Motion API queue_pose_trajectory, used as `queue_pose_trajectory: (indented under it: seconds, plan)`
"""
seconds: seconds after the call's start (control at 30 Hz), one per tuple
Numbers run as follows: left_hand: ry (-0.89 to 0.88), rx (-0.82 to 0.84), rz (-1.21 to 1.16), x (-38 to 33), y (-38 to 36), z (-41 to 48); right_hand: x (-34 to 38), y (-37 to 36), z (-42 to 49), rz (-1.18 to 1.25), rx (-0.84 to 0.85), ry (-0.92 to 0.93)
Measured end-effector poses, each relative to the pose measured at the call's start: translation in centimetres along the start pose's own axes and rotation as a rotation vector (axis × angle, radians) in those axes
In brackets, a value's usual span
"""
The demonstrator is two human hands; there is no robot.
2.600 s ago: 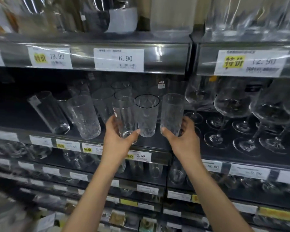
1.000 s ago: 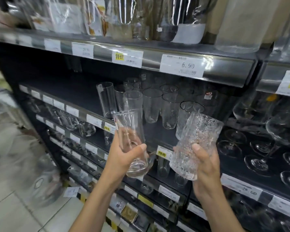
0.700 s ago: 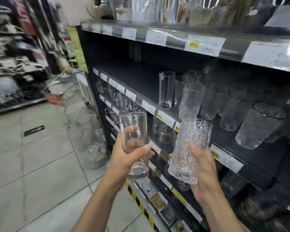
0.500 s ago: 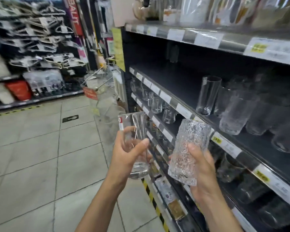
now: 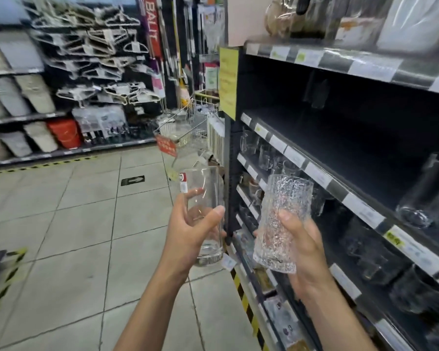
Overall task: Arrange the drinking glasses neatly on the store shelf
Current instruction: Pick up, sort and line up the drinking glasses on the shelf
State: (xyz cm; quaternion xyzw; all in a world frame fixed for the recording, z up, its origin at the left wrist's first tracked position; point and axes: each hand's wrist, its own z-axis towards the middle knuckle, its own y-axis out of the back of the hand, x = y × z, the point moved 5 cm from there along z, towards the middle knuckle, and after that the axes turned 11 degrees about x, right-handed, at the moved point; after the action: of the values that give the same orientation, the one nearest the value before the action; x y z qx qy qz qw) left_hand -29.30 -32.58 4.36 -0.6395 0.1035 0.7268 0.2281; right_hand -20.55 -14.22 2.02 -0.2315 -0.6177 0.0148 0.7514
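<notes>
My left hand (image 5: 188,231) grips a smooth clear tumbler (image 5: 205,188) with a red-and-white sticker near its rim, held upright over the aisle floor. My right hand (image 5: 302,247) grips a textured, crinkle-patterned glass (image 5: 283,206), tilted slightly, in front of the shelf's left end. Both glasses are away from the dark store shelf (image 5: 322,173), whose left stretch is bare. A few clear glasses (image 5: 426,198) stand on it at the far right edge of view.
Price tags (image 5: 360,210) line the shelf edges. Lower shelves hold small glass mugs (image 5: 261,150). A wire shopping basket (image 5: 188,127) stands at the aisle end. Across the tiled floor (image 5: 74,224), racks hold hangers and bins. Yellow-black tape marks the shelf base.
Both glasses came off the shelf row. The view has swung left along the aisle, with the hands carrying the glasses toward the shelf's bare left end.
</notes>
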Motion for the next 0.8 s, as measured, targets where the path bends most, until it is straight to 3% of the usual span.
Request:
queue_pose_trajectory:
  seconds: [0.43, 0.8]
  plan:
    - [0.038, 0.149, 0.013, 3.1, 1.6, 17.0, -1.2, 2.1, 14.6, -0.127, -0.164, -0.021]
    - [0.035, 0.266, 0.028, 6.2, -1.7, 38.2, -1.6, 8.1, 33.2, -0.157, -0.284, -0.004]
